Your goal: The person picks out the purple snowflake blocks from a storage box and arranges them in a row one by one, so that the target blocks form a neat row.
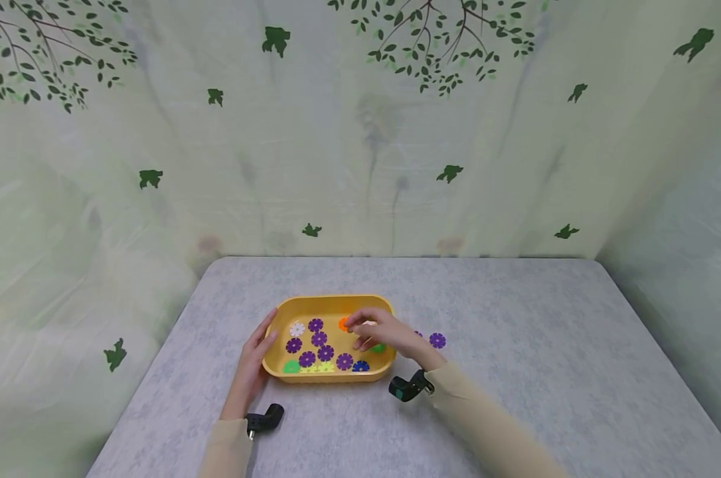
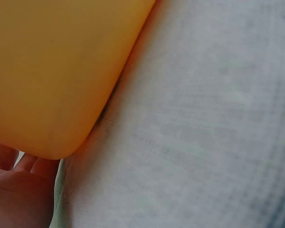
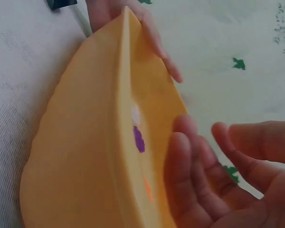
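Note:
In the head view, a yellow tray (image 1: 330, 379) sits on the table with several small notched discs inside. My left hand (image 1: 253, 362) holds the tray's left end, thumb at the rim and fingers along the outer side. My right hand (image 1: 386, 332) hovers over the tray's right part, fingers loosely bent. The right wrist view shows a gap between thumb and fingers of this hand (image 3: 228, 185), with nothing visible in it. Near its fingertips lies an orange disc (image 1: 343, 324). Purple discs (image 1: 319, 338), a white disc (image 1: 297, 329) and a blue disc (image 1: 361, 366) lie in the tray.
One purple disc (image 1: 437, 340) lies on the grey table (image 1: 546, 372) right of the tray, with another partly hidden behind my right wrist. A pale curtain with leaf prints (image 1: 336, 146) hangs behind the table. Both wrists wear black camera mounts (image 1: 266, 418).

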Available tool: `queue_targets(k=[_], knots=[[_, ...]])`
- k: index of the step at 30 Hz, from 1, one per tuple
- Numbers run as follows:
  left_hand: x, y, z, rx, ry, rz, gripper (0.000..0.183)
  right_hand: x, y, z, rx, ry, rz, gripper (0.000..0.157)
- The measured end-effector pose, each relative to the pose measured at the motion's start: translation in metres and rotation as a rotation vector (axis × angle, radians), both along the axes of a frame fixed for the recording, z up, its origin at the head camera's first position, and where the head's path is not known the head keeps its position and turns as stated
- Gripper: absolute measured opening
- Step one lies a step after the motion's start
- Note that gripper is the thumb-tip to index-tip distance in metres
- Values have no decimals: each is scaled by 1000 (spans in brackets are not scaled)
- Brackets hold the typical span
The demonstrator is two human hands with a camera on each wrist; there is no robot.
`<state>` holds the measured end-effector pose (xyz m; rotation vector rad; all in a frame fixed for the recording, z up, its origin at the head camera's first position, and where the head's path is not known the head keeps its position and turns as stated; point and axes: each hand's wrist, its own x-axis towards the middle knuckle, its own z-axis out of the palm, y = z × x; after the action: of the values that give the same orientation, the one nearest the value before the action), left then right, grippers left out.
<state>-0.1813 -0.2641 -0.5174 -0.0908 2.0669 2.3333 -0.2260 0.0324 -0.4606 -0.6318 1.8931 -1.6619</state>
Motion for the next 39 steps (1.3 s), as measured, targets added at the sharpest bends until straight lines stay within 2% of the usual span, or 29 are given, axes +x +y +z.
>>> queue_targets(k=[4, 12, 16, 22, 29, 33, 39], knots=[[-1, 1, 1, -2, 3, 0, 53, -1, -15, -5, 67, -2, 76, 30], [-1, 2, 2, -2, 10, -2, 52, -2, -28, -12, 185, -124, 129, 26], [-1, 2, 2, -6, 8, 0, 52, -2, -32, -13, 245, -139, 146, 25], [-1, 2, 3, -8, 11, 1, 52, 0, -36, -13, 311, -102, 120, 22], [-1, 2, 1, -11, 11, 5, 52, 1, -39, -17, 360, -60, 64, 9], [-1, 2, 1, -12, 9, 8, 52, 2, -39, -20, 358, -41, 26, 7], [1, 3, 0, -10, 8, 16, 52, 4, -36, -16, 328, 7, 10, 7]])
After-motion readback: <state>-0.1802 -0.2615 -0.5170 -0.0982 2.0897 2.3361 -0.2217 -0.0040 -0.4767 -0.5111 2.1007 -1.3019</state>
